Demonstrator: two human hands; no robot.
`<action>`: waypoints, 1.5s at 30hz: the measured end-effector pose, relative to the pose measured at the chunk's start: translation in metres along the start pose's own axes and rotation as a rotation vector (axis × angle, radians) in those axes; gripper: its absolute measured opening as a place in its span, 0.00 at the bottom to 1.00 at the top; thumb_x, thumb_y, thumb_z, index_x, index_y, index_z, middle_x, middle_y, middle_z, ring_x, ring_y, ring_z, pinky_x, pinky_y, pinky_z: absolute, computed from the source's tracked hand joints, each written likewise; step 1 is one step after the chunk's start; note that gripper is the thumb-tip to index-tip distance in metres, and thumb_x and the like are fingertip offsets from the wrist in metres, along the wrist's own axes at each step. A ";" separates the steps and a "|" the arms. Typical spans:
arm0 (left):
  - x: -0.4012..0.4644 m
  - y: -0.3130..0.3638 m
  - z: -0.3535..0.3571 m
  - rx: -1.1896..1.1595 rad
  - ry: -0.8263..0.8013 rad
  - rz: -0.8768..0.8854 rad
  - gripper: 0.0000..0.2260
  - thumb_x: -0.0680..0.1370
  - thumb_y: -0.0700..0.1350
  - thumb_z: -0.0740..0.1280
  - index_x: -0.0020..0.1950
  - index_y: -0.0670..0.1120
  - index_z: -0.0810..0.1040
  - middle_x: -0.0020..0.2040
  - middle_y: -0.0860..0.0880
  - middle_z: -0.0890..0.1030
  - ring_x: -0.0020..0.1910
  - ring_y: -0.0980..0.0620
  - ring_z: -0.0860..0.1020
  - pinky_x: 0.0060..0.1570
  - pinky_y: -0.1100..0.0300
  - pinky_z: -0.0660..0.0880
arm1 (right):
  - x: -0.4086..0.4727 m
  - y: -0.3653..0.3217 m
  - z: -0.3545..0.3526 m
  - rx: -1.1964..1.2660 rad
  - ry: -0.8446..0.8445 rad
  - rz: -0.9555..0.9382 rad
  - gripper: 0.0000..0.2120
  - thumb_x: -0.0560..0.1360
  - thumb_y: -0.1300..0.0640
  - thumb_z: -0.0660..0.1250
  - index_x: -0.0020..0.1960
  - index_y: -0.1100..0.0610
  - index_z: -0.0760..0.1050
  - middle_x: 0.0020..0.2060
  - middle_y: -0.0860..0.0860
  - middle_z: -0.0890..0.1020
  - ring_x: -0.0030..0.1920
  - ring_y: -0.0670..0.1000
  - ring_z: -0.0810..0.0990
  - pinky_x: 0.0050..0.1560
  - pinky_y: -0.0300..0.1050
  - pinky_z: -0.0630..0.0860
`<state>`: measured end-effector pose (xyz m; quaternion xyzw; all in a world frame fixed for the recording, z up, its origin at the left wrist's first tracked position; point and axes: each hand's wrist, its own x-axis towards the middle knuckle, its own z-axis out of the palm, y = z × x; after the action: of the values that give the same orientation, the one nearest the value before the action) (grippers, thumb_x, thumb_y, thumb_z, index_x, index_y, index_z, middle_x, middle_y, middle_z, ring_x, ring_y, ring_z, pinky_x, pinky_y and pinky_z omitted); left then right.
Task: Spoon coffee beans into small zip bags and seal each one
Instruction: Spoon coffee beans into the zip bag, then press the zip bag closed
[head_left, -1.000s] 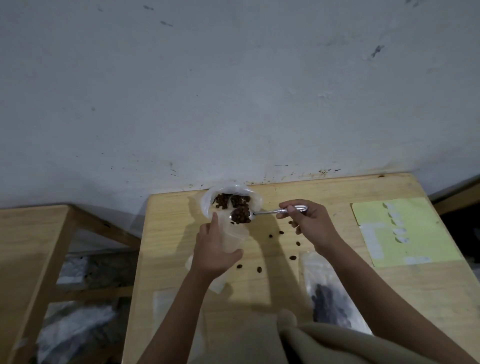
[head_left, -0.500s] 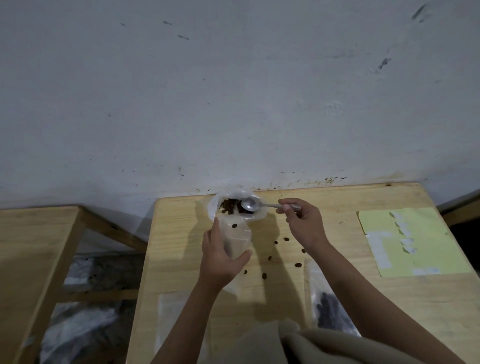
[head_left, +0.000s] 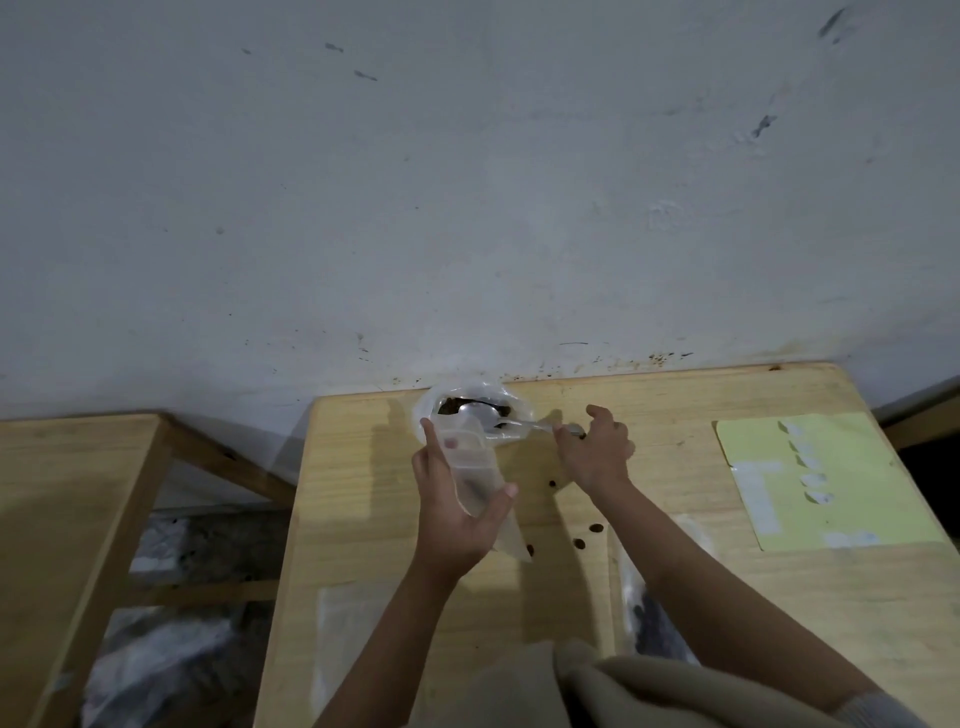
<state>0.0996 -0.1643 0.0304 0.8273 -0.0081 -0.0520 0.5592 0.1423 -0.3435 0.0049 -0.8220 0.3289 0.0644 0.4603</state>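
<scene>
At a wooden table (head_left: 675, 597) set against a wall, a person's left hand (head_left: 452, 514) grips a small clear zip bag (head_left: 475, 467), thumb and fingers wrapped around it, its mouth beside the bowl of coffee beans (head_left: 470, 410). The right hand (head_left: 592, 452) pinches a metal spoon (head_left: 498, 418) by the handle, its scoop resting in the bowl; loose beans (head_left: 579, 544) lie scattered on the table near the bag.

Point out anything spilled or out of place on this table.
Loose coffee beans lie scattered on the bare table, between the small zip bag that the left hand holds and the filled bag lying near the right forearm. They look spilled from spooning. Nothing else stands out.
</scene>
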 end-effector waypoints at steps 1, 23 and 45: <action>-0.001 0.002 0.001 0.013 -0.005 -0.004 0.50 0.68 0.54 0.73 0.78 0.47 0.41 0.60 0.54 0.62 0.62 0.73 0.60 0.58 0.79 0.59 | -0.006 -0.001 -0.005 -0.014 0.047 -0.053 0.24 0.76 0.51 0.65 0.69 0.57 0.65 0.65 0.59 0.66 0.66 0.60 0.62 0.55 0.48 0.67; -0.077 0.027 0.023 -0.141 -0.035 -0.131 0.03 0.76 0.40 0.68 0.44 0.48 0.77 0.43 0.48 0.81 0.44 0.50 0.79 0.48 0.56 0.76 | -0.123 0.070 -0.082 0.528 -0.198 -0.285 0.06 0.74 0.64 0.68 0.39 0.56 0.78 0.33 0.50 0.81 0.36 0.46 0.79 0.39 0.40 0.75; -0.129 0.020 0.057 -0.182 -0.229 -0.238 0.11 0.77 0.42 0.67 0.43 0.34 0.73 0.36 0.45 0.76 0.36 0.52 0.74 0.41 0.55 0.72 | -0.161 0.126 -0.092 0.582 -0.086 -0.224 0.13 0.75 0.66 0.66 0.34 0.55 0.73 0.30 0.49 0.75 0.33 0.45 0.73 0.35 0.39 0.72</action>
<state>-0.0330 -0.2157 0.0378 0.7572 0.0312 -0.2121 0.6170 -0.0766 -0.3846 0.0331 -0.6835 0.2210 -0.0486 0.6939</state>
